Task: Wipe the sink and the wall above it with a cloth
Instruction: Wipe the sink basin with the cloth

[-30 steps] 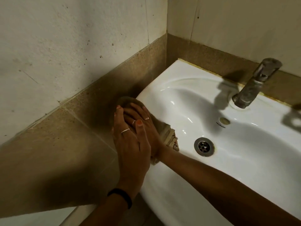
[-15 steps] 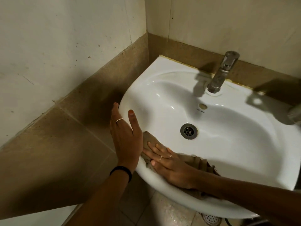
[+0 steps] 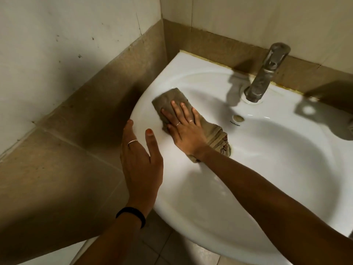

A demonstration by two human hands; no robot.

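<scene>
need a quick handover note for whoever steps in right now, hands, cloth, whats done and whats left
Right hand: flat, fingers straight, pressing the brown cloth on the sink's inner left slope; the cloth trails back over the drain.
Left hand: open, resting on the sink's left rim, holding nothing.
Done: sink wiping under way; how much is covered cannot be told.
Left: the rest of the basin, around the tap, and the wall above.
</scene>
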